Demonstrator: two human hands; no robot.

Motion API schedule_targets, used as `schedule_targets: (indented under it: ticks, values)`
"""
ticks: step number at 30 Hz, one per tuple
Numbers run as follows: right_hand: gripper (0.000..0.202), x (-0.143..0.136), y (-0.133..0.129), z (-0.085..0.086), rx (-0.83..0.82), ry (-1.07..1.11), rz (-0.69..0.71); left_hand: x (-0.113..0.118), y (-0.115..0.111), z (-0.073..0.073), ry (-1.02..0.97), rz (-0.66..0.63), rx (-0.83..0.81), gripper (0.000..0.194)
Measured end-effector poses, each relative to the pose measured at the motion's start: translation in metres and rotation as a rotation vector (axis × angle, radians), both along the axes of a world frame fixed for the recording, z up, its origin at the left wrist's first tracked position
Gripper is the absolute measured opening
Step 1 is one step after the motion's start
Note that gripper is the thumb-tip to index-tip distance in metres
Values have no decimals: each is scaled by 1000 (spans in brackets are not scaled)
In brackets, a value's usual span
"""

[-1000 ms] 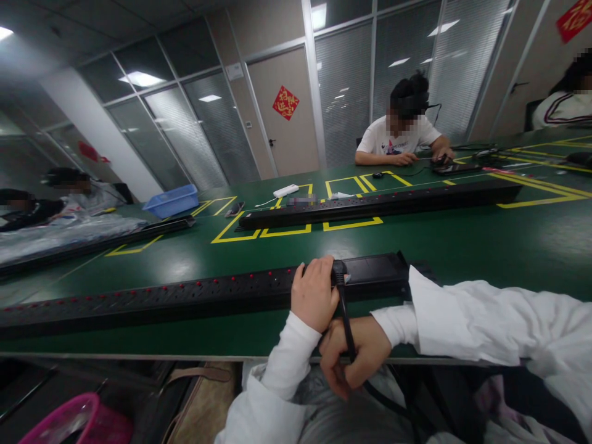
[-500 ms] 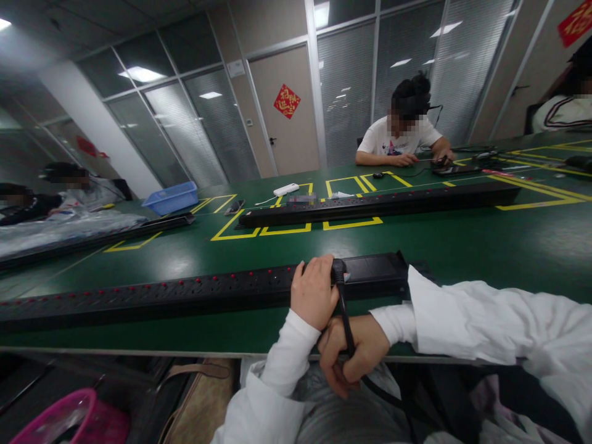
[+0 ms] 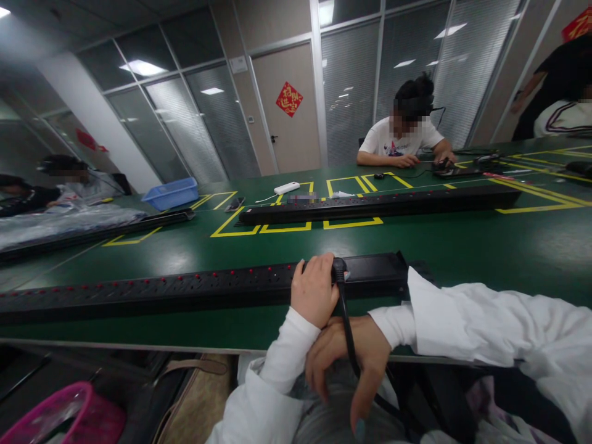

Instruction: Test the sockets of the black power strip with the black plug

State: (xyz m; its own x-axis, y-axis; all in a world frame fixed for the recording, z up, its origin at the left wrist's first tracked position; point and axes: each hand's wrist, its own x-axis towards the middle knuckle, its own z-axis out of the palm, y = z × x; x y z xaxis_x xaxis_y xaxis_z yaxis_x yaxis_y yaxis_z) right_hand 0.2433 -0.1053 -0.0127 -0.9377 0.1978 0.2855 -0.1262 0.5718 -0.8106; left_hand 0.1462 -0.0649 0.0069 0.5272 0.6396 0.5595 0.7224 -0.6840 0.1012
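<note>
A long black power strip (image 3: 152, 292) with a row of red dots lies along the near side of the green table. My left hand (image 3: 314, 290) curls over its top face, beside a black plug (image 3: 339, 269) standing at the strip's right part. Whether the fingers touch the plug is hard to see. From the plug a thick black cable (image 3: 348, 327) drops past the table edge. My right hand (image 3: 354, 351) is just below my left wrist, fingers loose and thumb spread away. The cable passes between its thumb and fingers without being gripped.
A second black power strip (image 3: 379, 203) lies farther back, near a white device (image 3: 287, 187) and a phone (image 3: 234, 204). To the left are a blue basket (image 3: 170, 195) and plastic wrapping (image 3: 69, 225). A person (image 3: 402, 135) works opposite. A pink basket (image 3: 69, 413) is below the table.
My right hand has loosened from around the cable, its thumb now stretched down and apart. My left hand stays on the strip. A person in black has appeared at far right.
</note>
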Motion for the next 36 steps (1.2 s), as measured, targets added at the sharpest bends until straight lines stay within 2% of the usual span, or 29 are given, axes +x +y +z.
schedule_targets:
  ticks: [3,7,14,21,24,36]
  values:
    - [38,-5,0,5,65,46,21,0,0,1,-1,-1,-18,34]
    - [33,-6,4,12,13,-7,116,0,-1,2,1,3,-32,34]
    - [65,-7,13,13,-29,-67,281,0,-1,3,-9,-2,-45,33]
    - [86,-3,8,20,-59,-98,200,-1,0,1,7,1,-13,33]
    - [82,-1,8,19,-16,-97,216,-1,0,1,8,-2,-3,33]
    - [65,2,6,13,40,-77,131,-1,2,-1,-20,-21,-14,33]
